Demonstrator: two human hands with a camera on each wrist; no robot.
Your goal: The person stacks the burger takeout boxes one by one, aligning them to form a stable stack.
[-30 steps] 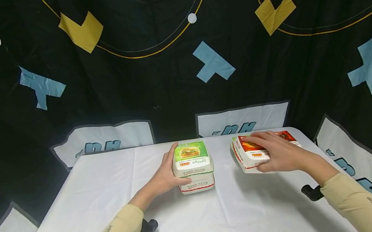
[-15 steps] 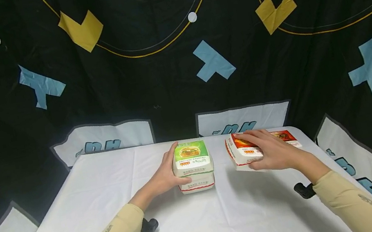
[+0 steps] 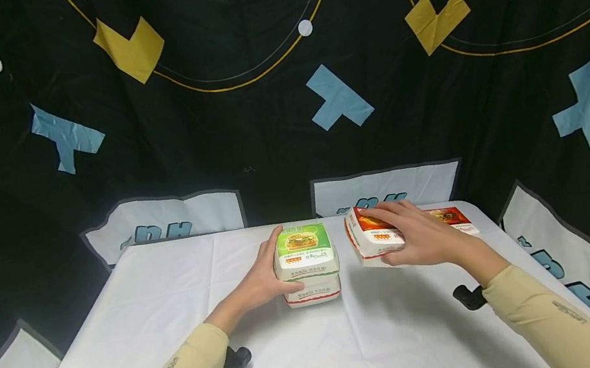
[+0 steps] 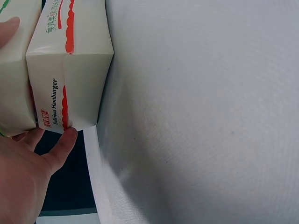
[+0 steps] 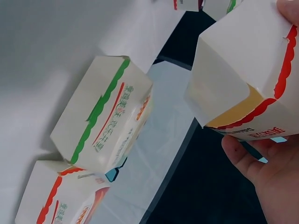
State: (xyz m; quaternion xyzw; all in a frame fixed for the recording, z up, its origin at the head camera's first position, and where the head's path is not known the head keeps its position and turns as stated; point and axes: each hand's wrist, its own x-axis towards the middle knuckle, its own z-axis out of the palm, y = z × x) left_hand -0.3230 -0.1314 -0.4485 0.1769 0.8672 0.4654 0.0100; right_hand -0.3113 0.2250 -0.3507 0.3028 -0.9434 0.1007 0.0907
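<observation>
In the head view my left hand (image 3: 256, 281) holds a two-high stack of burger boxes from its left side. A green-topped burger box (image 3: 307, 257) lies on a red-trimmed burger box (image 3: 316, 291). The left wrist view shows the thumb against the upper box and a fingertip at the lower box's (image 4: 70, 88) end. My right hand (image 3: 425, 233) grips a red-topped burger box (image 3: 370, 240), raised above the table right of the stack and apart from it. A tan strip shows along that box's red rim (image 5: 245, 105).
A green-trimmed burger box (image 5: 100, 116) and another red-trimmed burger box (image 5: 60, 193) sit side by side on the white-covered table (image 3: 303, 366). In the head view the arm partly hides another red-topped box (image 3: 451, 217). A black curtain (image 3: 265, 150) hangs behind the table.
My right hand has carried the red-topped burger box leftward, closer to the stack. My left hand and the stack have stayed in place.
</observation>
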